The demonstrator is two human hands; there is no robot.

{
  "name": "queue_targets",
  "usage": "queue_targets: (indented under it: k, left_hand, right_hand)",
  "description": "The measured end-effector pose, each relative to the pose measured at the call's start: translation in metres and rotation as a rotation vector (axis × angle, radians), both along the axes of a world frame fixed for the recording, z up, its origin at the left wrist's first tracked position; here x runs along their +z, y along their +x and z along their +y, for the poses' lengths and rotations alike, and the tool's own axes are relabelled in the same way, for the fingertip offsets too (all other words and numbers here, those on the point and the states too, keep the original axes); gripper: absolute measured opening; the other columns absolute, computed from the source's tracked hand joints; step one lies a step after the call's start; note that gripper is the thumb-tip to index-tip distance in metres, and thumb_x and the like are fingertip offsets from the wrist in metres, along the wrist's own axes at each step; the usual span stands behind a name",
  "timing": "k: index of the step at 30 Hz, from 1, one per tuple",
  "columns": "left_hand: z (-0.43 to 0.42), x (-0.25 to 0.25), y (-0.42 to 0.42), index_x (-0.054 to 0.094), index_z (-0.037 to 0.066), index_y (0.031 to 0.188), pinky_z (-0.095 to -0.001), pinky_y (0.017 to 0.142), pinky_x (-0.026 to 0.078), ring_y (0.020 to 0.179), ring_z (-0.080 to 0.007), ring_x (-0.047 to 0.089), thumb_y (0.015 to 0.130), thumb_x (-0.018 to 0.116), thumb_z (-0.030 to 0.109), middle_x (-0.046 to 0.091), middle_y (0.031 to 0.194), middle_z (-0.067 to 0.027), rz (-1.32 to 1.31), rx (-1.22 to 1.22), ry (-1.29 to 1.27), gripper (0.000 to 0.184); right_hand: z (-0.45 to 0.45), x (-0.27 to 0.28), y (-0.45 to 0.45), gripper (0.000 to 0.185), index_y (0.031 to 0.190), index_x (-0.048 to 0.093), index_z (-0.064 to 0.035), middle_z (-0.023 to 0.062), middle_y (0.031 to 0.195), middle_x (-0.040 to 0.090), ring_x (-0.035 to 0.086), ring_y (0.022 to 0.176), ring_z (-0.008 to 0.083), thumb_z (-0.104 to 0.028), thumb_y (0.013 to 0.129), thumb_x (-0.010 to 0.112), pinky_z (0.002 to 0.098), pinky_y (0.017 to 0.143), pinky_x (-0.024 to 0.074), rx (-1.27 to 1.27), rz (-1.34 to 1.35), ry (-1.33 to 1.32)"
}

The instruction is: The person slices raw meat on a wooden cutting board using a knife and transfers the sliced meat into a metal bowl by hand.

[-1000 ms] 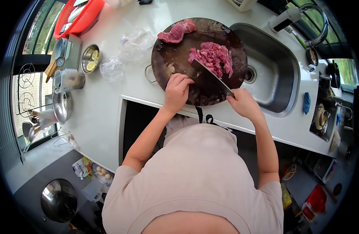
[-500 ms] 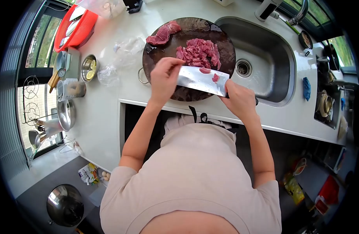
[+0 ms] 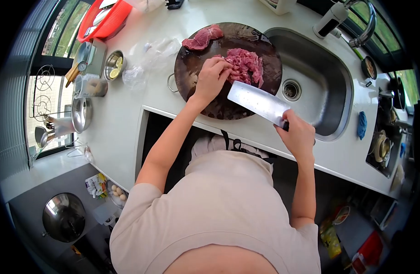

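My right hand [image 3: 297, 136] is wrapped round the handle of a cleaver [image 3: 259, 101]. The broad blade slants up to the left over the front of a round, dark cutting board [image 3: 221, 110]. On the board lies a pile of sliced raw meat [image 3: 246, 64], just beyond the blade's tip. At the pile's left edge is my left hand [image 3: 213, 76], fingers bent and pressed together on the slices; their tips are partly hidden. A larger uncut piece of meat [image 3: 203, 37] rests at the board's far left.
A steel sink [image 3: 326, 86] with a faucet [image 3: 367, 27] adjoins the board's right side. Left of the board are a crumpled plastic bag [image 3: 136, 77] and a steel bowl [image 3: 107, 68] with lemon pieces. A red basket [image 3: 112, 22] stands at the back left.
My left hand has left the cleaver blade and moved to the sliced meat. The cleaver has swung right and toward me, and the bits of meat on its blade are gone.
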State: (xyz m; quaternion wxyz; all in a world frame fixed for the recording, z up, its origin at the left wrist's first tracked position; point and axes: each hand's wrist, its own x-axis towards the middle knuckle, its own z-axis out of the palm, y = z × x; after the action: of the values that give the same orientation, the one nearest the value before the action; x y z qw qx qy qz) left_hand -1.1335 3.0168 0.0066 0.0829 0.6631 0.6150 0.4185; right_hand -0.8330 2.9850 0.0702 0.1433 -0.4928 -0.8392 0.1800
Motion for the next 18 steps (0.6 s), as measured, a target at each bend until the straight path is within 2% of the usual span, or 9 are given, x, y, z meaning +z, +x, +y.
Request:
queue_targets:
  k: [2, 3, 6, 10, 13, 16, 17, 18]
  left_hand:
    - [-0.005, 0.01, -0.004, 0.071, 0.004, 0.098, -0.0355, 0.082, 0.053, 0.092, -0.021, 0.066, 0.089, 0.067, 0.007, 0.066, 0.102, -0.0074, -0.158, 0.055, -0.068, 0.01]
    - [-0.006, 0.015, -0.007, 0.071, 0.004, 0.1, -0.0312, 0.077, 0.053, 0.089, -0.0133, 0.064, 0.092, 0.064, 0.008, 0.065, 0.1, -0.0048, -0.366, 0.101, -0.209, 0.011]
    - [-0.01, 0.027, -0.023, 0.071, 0.004, 0.101, -0.0273, 0.074, 0.05, 0.086, -0.0118, 0.062, 0.093, 0.064, 0.007, 0.064, 0.1, -0.0043, -0.274, 0.251, -0.163, 0.011]
    - [-0.025, 0.025, -0.045, 0.07, 0.003, 0.102, -0.0249, 0.069, 0.05, 0.079, -0.0103, 0.062, 0.092, 0.062, 0.006, 0.063, 0.098, -0.0046, -0.36, 0.326, -0.132, 0.013]
    - [-0.038, 0.033, -0.054, 0.07, 0.003, 0.101, -0.0255, 0.071, 0.052, 0.078, -0.0124, 0.064, 0.091, 0.062, 0.006, 0.064, 0.1, -0.0064, -0.412, 0.345, -0.148, 0.013]
    - [-0.042, 0.035, -0.071, 0.071, 0.005, 0.101, -0.0271, 0.072, 0.052, 0.079, -0.0138, 0.064, 0.091, 0.063, 0.008, 0.064, 0.1, -0.0067, -0.368, 0.382, -0.181, 0.014]
    - [-0.042, 0.036, -0.076, 0.071, 0.006, 0.101, -0.0274, 0.073, 0.052, 0.08, -0.0142, 0.064, 0.091, 0.063, 0.009, 0.064, 0.1, -0.0067, -0.374, 0.387, -0.188, 0.014]
    - [-0.042, 0.036, -0.081, 0.071, 0.006, 0.101, -0.0278, 0.073, 0.052, 0.08, -0.0145, 0.064, 0.091, 0.063, 0.009, 0.064, 0.1, -0.0068, -0.381, 0.392, -0.2, 0.014]
  right_hand:
    - [0.002, 0.008, 0.011, 0.024, 0.098, 0.065, -0.0114, 0.0094, 0.074, 0.067, 0.065, 0.065, 0.0282, -0.015, 0.077, 0.076, 0.038, 0.059, 0.0482, 0.033, 0.136, -0.163]
    - [0.006, 0.009, 0.01, 0.022, 0.098, 0.068, -0.0104, 0.0114, 0.074, 0.067, 0.065, 0.064, 0.0293, -0.015, 0.078, 0.074, 0.0381, 0.06, 0.0487, 0.052, 0.194, -0.242]
    - [0.02, 0.014, -0.006, 0.018, 0.098, 0.074, -0.0082, 0.0173, 0.074, 0.068, 0.064, 0.062, 0.0334, -0.015, 0.081, 0.07, 0.0391, 0.061, 0.0497, 0.204, 0.252, -0.476]
    - [0.04, 0.002, -0.055, 0.017, 0.096, 0.072, -0.0037, 0.0229, 0.069, 0.061, 0.059, 0.058, 0.0365, -0.016, 0.086, 0.066, 0.0409, 0.058, 0.0466, 0.361, 0.15, -0.543]
    - [0.059, 0.004, -0.079, 0.018, 0.094, 0.07, -0.0005, 0.0241, 0.067, 0.057, 0.057, 0.055, 0.0359, -0.016, 0.088, 0.064, 0.0407, 0.057, 0.0441, 0.37, 0.114, -0.55]
    - [0.075, -0.005, -0.086, 0.018, 0.093, 0.068, 0.0016, 0.0238, 0.065, 0.057, 0.053, 0.053, 0.0362, -0.015, 0.089, 0.062, 0.0397, 0.055, 0.0424, 0.193, 0.203, -0.423]
    - [0.079, -0.007, -0.085, 0.019, 0.094, 0.068, 0.0019, 0.0235, 0.064, 0.057, 0.053, 0.05, 0.0325, -0.015, 0.09, 0.061, 0.0389, 0.055, 0.0423, 0.191, 0.241, -0.381]
    - [0.079, 0.002, -0.086, 0.018, 0.095, 0.069, 0.002, 0.0217, 0.061, 0.054, 0.05, 0.047, 0.0221, -0.013, 0.089, 0.062, 0.0362, 0.053, 0.0405, 0.173, 0.214, -0.417]
